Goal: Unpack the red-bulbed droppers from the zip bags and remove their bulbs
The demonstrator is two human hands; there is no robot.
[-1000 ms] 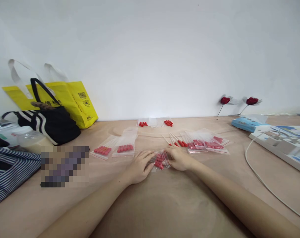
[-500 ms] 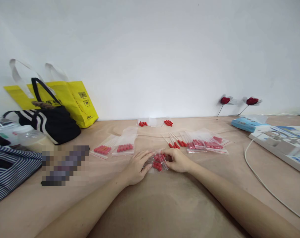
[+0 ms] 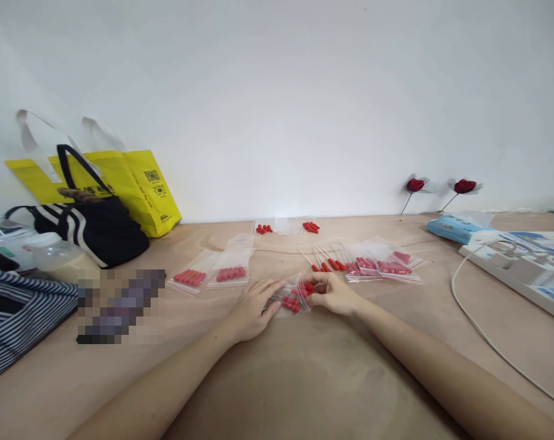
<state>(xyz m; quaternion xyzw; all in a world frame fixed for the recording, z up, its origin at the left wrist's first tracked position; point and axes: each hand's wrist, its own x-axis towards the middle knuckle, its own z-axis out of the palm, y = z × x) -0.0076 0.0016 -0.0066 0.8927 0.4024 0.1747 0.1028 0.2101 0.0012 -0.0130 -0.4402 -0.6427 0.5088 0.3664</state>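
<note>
A small clear zip bag of red capsule-shaped pieces (image 3: 291,299) lies on the wooden table between my hands. My left hand (image 3: 253,308) rests flat on the bag's left end, fingers stretched out and pressing it down. My right hand (image 3: 334,292) is curled at the bag's right end, fingertips pinching its edge near a few red pieces. Two filled bags (image 3: 212,275) lie just beyond my left hand. A fanned row of more filled bags (image 3: 372,263) lies beyond my right hand.
Loose red pieces (image 3: 311,227) and empty bags sit near the wall. A yellow tote (image 3: 139,183) and a black striped bag (image 3: 93,229) stand at the left, with striped cloth (image 3: 15,318) in front. A white cable (image 3: 482,330) and boxes (image 3: 524,263) lie at the right.
My right hand has lifted its fingers and shifted from pressing the bag flat to pinching its right edge. The bag has slid slightly left. My left hand has barely moved.
</note>
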